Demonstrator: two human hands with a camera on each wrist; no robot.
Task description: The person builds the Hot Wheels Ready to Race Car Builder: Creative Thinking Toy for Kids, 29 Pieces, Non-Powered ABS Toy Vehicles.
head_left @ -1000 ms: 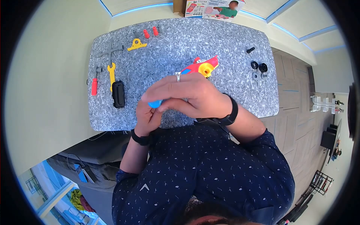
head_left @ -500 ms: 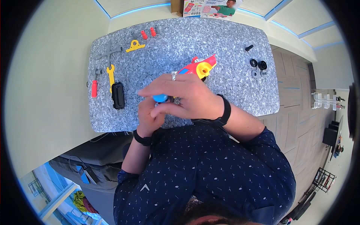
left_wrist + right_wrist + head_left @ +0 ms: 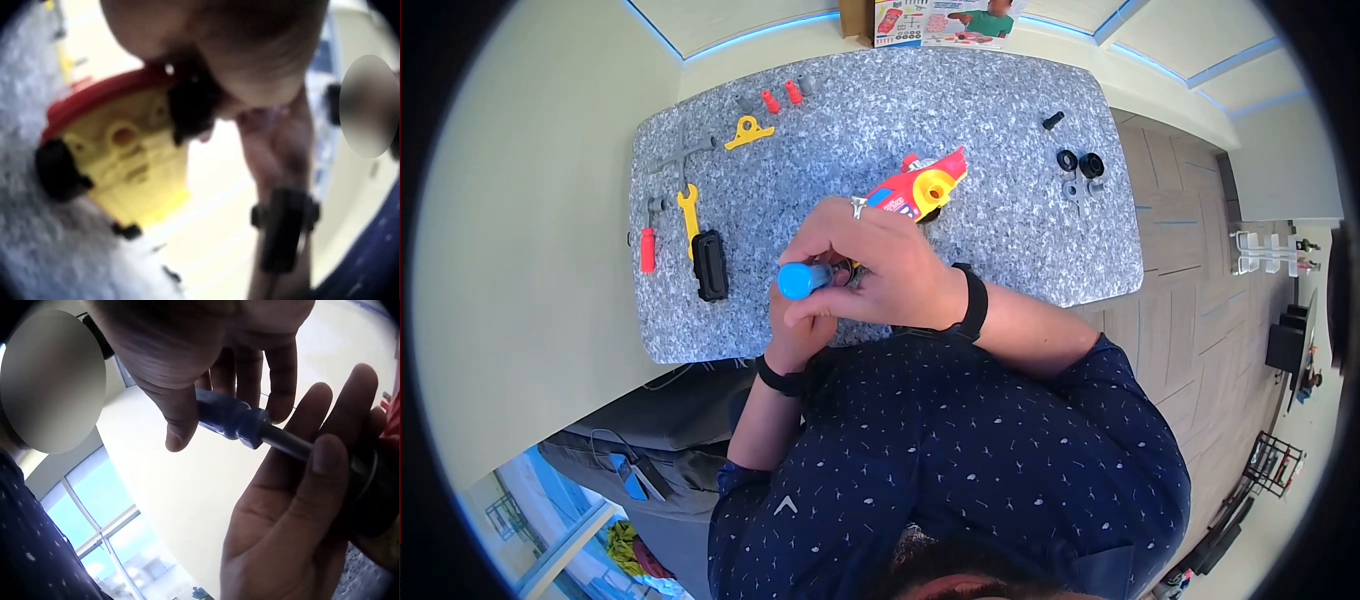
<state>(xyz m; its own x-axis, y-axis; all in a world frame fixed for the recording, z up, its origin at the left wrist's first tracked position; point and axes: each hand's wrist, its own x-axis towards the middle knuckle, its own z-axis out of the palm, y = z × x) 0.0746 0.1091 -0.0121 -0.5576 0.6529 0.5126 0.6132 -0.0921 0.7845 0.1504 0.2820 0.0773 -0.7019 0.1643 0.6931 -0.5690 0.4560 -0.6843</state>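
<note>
My right hand (image 3: 890, 265) holds a screwdriver by its blue handle (image 3: 800, 281), thumb on one side and fingers on the other. In the right wrist view the metal shaft (image 3: 286, 441) runs to a black wheel (image 3: 375, 497). My left hand (image 3: 281, 531) has its thumb across that shaft close to the wheel, its fingers behind. A red and yellow toy car (image 3: 915, 190) lies partly under my hands. The left wrist view shows its yellow underside (image 3: 140, 150) tipped up, with a black wheel (image 3: 59, 172) near the table and another beside the left hand.
On the table's left lie a yellow wrench (image 3: 689, 215), a black tray-like part (image 3: 710, 266), a red-handled tool (image 3: 647, 250), a grey cross wrench (image 3: 684, 154) and a yellow piece (image 3: 749, 132). Black wheels (image 3: 1090, 165) and a black bolt (image 3: 1053, 121) lie at right; a printed box (image 3: 945, 25) stands behind.
My right hand has turned and shifted slightly left on the screwdriver, so more of the blue handle shows. The left hand stays at the toy car. The head view has shifted slightly.
</note>
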